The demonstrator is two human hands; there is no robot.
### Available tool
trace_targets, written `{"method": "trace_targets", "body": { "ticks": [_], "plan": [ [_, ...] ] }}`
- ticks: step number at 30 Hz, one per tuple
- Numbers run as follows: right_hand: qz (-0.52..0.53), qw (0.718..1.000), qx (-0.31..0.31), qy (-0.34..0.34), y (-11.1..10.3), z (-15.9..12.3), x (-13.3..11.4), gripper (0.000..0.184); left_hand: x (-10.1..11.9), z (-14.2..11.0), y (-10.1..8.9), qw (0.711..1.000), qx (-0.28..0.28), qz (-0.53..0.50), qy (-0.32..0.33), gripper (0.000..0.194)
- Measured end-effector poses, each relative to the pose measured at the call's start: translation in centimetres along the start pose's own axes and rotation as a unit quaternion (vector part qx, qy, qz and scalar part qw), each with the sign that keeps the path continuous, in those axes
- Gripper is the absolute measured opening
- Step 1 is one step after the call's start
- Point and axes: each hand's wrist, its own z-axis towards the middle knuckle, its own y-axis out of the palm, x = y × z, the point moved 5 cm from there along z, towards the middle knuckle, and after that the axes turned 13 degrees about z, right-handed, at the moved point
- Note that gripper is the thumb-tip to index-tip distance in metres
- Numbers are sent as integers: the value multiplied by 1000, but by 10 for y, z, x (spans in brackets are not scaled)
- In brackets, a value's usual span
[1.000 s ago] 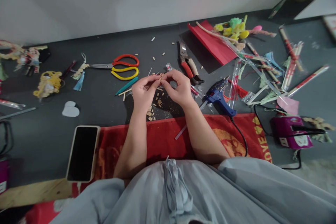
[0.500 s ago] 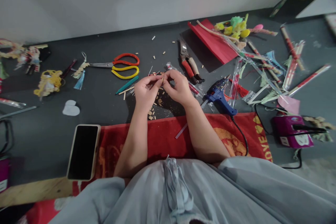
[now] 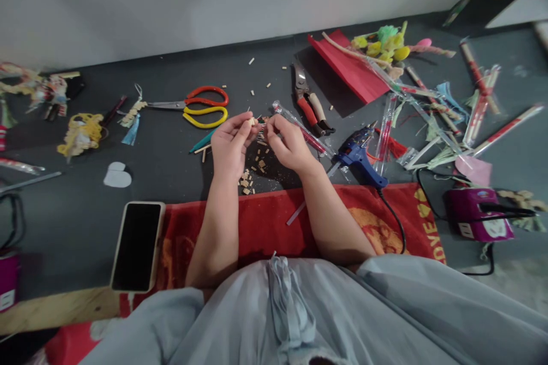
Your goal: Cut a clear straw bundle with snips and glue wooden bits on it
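Over a dark grey table (image 3: 171, 182), my left hand (image 3: 231, 145) pinches a small tan wooden bead (image 3: 252, 121) at its fingertips. My right hand (image 3: 289, 142) is closed close beside it, fingertips pinched on something thin that I cannot make out. A heap of small wooden pieces (image 3: 252, 174) lies on the table under both hands. My forearms rest on a red towel (image 3: 265, 219) at the table's near edge.
Red and yellow scissors (image 3: 201, 107) lie left of the hands, red-handled pliers (image 3: 308, 104) and a blue glue gun (image 3: 357, 154) to the right. A phone (image 3: 137, 245) lies near left. Red paper (image 3: 349, 71), wrapped sticks and tassels crowd the right; a purple device (image 3: 477, 214) sits far right.
Both hands have drifted slightly left and away from me, and the fingertips have parted a little. The left hand's bead now shows clearly.
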Motion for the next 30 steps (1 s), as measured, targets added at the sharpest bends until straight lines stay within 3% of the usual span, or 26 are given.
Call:
{"method": "trace_targets", "body": {
  "ticks": [5,11,15,17,21,24,27,30],
  "plan": [
    [7,1000,-9,15,-1,0,0,19,1,0,1,999,-17,-45,-19,29],
    [-67,997,17,39,1,3,8,32,1,1,1,998,-17,-50,-29,29],
    [-115,991,42,56,-1,3,8,14,2,4,2,998,-18,-62,-24,29],
    [-157,984,22,77,-2,4,2,20,4,4,3,997,-12,-79,-24,28],
    [-301,936,-88,160,-6,4,-18,22,11,2,7,991,2,-125,-35,25],
    [-357,895,-140,226,-26,-3,-32,28,14,2,8,989,2,-143,-47,22],
    [-404,854,-121,303,-64,-18,-40,31,14,4,5,986,4,-160,-51,20],
    [-468,808,-53,354,-108,-42,-45,34,14,7,3,985,5,-168,-48,19]
  ]
}}
